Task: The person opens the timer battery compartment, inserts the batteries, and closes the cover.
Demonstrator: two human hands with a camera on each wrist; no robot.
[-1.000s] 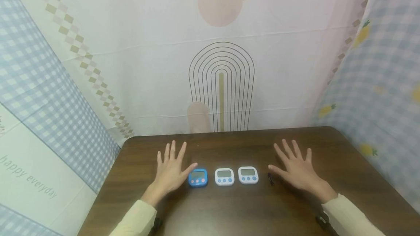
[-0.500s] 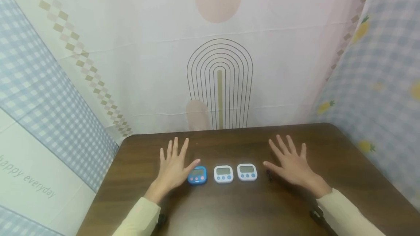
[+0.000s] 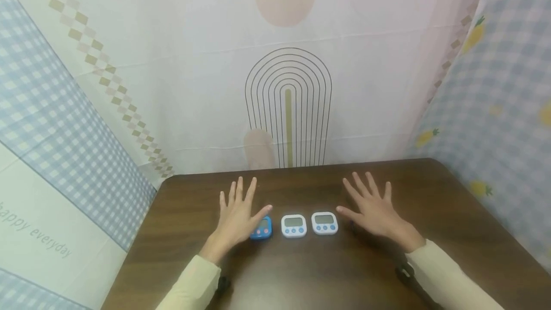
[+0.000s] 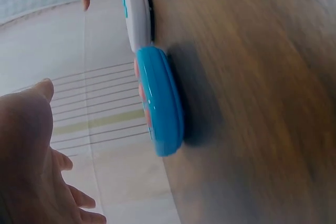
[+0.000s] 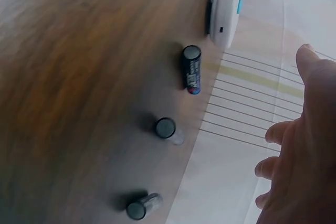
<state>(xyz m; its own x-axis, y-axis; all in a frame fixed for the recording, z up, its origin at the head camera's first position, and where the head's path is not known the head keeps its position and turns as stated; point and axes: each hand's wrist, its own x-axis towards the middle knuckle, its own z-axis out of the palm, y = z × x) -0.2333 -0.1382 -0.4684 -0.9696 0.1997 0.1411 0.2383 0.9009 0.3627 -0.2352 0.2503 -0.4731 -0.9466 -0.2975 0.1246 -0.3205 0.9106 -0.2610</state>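
My left hand [image 3: 235, 221] hovers with spread, straight fingers over the left part of a blue digital timer [image 3: 265, 229], covering some of it. In the left wrist view this hand [image 4: 26, 150] is apart from the blue timer [image 4: 160, 100]. Two white timers with blue buttons lie in a row to its right, a middle one [image 3: 294, 226] and a right one [image 3: 325, 223]. My right hand [image 3: 375, 212], fingers also spread, is above the table beside the right white timer. Three small batteries lie below it in the right wrist view: one near the timer [image 5: 192, 70], a middle battery [image 5: 166, 128] and a far battery [image 5: 143, 207].
A dark brown wooden table [image 3: 280, 271] carries everything. Behind it hangs a pale patterned cloth [image 3: 206, 109]. Checked cloths flank it, one at the left [image 3: 64, 90] and one at the right [image 3: 508, 109].
Both hands have drifted inward, towards each other. The left hand now hides more of the blue timer, and the right hand covers the dark battery seen before. The timers stay on the table.
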